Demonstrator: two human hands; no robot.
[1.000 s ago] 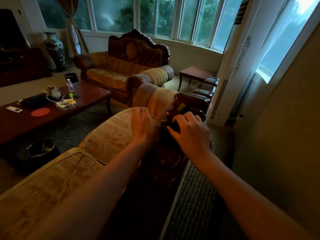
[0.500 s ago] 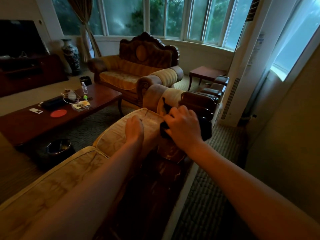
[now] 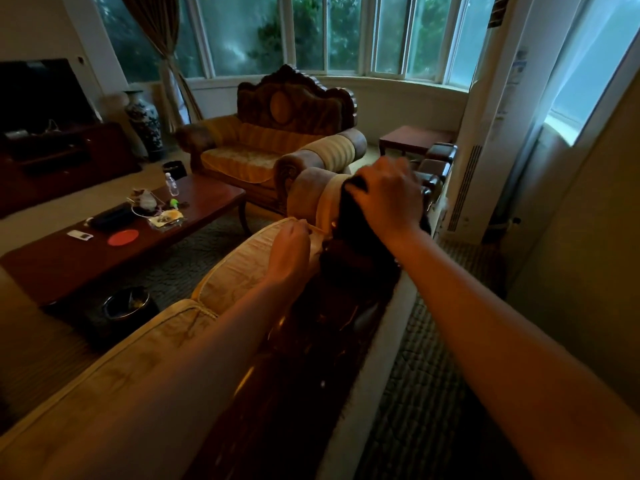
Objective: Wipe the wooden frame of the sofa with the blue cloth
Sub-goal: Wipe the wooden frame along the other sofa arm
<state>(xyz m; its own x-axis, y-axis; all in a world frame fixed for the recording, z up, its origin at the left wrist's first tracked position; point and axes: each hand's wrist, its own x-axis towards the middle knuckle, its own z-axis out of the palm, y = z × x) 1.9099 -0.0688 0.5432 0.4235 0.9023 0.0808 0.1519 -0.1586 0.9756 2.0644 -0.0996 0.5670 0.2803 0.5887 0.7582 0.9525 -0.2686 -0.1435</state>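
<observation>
The sofa's dark carved wooden frame point(image 3: 311, 344) runs along its back, from below me up to the far end. My right hand point(image 3: 389, 197) presses a dark cloth point(image 3: 346, 206) down on the top of the frame's far end, fingers curled over the cloth; the cloth looks almost black in the dim light. My left hand point(image 3: 291, 251) rests on the top edge of the beige back cushion point(image 3: 235, 271), fingers curled over it, just left of the frame. Part of the cloth is hidden under my right hand.
A dark coffee table point(image 3: 114, 237) with a bottle, a red disc and small items stands to the left. A second carved sofa point(image 3: 277, 140) faces the windows. A side table point(image 3: 414, 138), a tall white air conditioner point(image 3: 485, 133) and a wall lie on the right. A bin point(image 3: 126, 304) sits on the rug.
My right hand has slid the cloth farther along and up the frame towards its far end. My left hand stayed on the cushion edge. The view shifted left and forward.
</observation>
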